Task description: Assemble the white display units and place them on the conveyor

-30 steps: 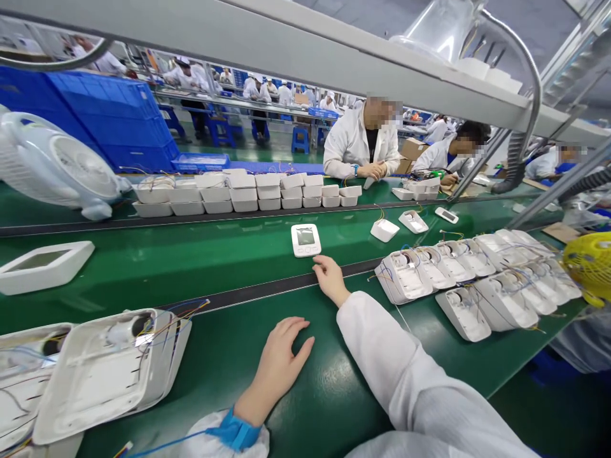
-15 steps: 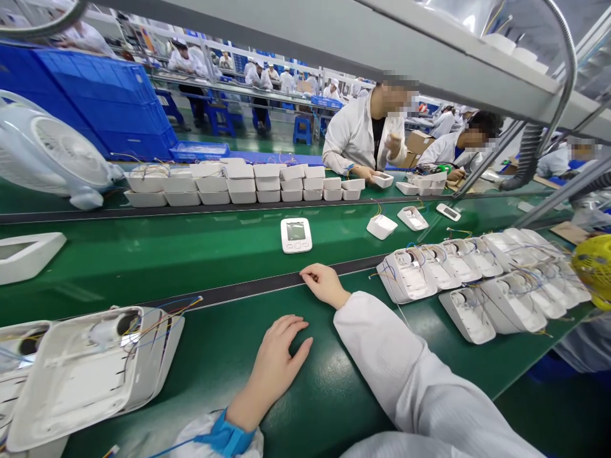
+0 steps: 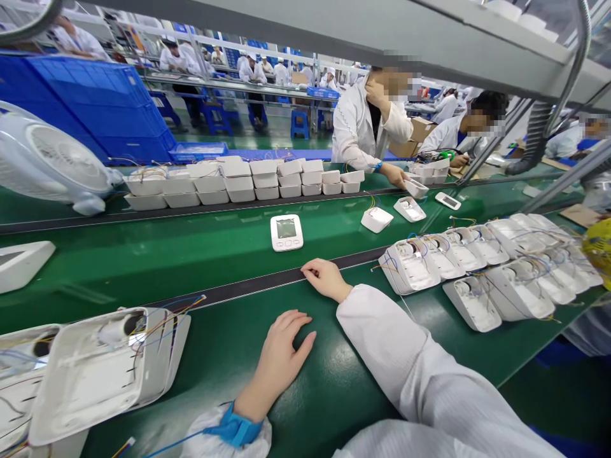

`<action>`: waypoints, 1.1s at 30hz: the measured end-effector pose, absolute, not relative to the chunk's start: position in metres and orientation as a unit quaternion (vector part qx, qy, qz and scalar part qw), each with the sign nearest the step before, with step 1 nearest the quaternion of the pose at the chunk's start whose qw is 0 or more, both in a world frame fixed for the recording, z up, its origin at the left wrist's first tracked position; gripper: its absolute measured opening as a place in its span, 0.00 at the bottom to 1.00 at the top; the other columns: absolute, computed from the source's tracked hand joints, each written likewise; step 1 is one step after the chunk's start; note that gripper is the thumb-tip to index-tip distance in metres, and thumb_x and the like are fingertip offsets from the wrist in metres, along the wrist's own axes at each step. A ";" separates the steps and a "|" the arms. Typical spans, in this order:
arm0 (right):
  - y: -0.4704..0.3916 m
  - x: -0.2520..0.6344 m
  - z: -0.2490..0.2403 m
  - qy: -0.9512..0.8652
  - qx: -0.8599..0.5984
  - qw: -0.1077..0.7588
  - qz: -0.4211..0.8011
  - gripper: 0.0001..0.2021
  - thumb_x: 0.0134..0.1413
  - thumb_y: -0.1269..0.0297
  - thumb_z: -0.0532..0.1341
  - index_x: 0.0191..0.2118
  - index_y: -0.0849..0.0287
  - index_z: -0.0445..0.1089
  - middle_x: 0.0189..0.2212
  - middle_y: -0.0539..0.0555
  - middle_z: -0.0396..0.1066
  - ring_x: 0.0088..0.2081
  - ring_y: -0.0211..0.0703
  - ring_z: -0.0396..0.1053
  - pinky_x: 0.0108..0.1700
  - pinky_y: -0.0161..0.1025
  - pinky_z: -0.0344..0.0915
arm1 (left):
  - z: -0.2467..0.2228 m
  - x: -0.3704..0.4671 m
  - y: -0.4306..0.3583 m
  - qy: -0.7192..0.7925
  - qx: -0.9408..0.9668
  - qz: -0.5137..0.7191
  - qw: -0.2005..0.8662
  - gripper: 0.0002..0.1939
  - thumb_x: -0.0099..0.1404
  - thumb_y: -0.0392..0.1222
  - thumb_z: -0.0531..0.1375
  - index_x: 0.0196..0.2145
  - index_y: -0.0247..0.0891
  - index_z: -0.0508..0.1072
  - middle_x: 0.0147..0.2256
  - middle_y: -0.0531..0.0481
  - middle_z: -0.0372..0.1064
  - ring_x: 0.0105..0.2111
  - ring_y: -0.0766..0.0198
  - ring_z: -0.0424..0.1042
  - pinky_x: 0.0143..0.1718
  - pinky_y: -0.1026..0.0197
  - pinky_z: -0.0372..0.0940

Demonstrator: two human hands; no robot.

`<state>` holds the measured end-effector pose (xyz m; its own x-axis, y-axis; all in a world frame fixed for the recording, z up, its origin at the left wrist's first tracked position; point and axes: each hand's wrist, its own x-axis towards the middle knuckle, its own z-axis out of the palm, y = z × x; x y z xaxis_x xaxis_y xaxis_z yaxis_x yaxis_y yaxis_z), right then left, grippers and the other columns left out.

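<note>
My left hand (image 3: 285,350) rests on the green bench top (image 3: 229,375), fingers spread and thumb apart, with nothing in it. A blue wrist strap (image 3: 236,427) circles that wrist. My right hand (image 3: 326,278) lies at the black edge strip (image 3: 267,284) of the belt, its fingers curled together and nothing showing in them. Just beyond it, on the green belt (image 3: 200,245), lies a white device front cover (image 3: 287,233) with a grey display and buttons, touched by neither hand. Open white housings (image 3: 90,375) with wires and a white cylinder inside stand left of my left hand.
More wired housings (image 3: 413,267) stand in rows at the right. Farther along the belt are a wired housing (image 3: 377,219) and a small display cover (image 3: 447,201). Stacked white housings (image 3: 238,181) line the far side, near a fan (image 3: 52,152). A co-worker (image 3: 367,127) leans over there.
The front cover and other pieces on the belt have slid slightly left. Across the belt, the co-worker moved a white piece rightward and lifted the other hand toward the head. My hands stay put.
</note>
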<state>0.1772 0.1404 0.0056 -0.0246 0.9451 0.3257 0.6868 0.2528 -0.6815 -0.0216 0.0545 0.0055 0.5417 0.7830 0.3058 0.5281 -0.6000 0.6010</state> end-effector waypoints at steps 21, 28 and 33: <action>0.140 0.177 0.007 -0.707 -0.584 0.366 0.159 0.08 0.59 0.69 0.60 0.37 0.57 0.78 0.38 0.51 0.78 0.33 0.36 0.71 0.38 0.34 0.65 | 0.005 -0.022 0.055 0.384 0.853 0.278 0.220 0.13 0.67 0.48 0.57 0.44 0.41 0.75 0.46 0.45 0.75 0.52 0.49 0.71 0.53 0.42 0.69; 0.140 0.177 0.008 -0.708 -0.582 0.366 0.158 0.08 0.59 0.69 0.60 0.37 0.58 0.78 0.38 0.51 0.78 0.32 0.36 0.71 0.38 0.33 0.65 | 0.005 -0.023 0.055 0.380 0.854 0.280 0.218 0.12 0.67 0.48 0.57 0.44 0.41 0.75 0.46 0.44 0.75 0.52 0.50 0.71 0.53 0.42 0.68; 0.139 0.177 0.008 -0.708 -0.585 0.364 0.158 0.08 0.59 0.69 0.60 0.37 0.57 0.78 0.38 0.51 0.78 0.33 0.36 0.71 0.38 0.33 0.65 | 0.005 -0.023 0.055 0.380 0.856 0.276 0.218 0.13 0.68 0.48 0.57 0.44 0.41 0.75 0.46 0.44 0.75 0.52 0.50 0.71 0.53 0.41 0.68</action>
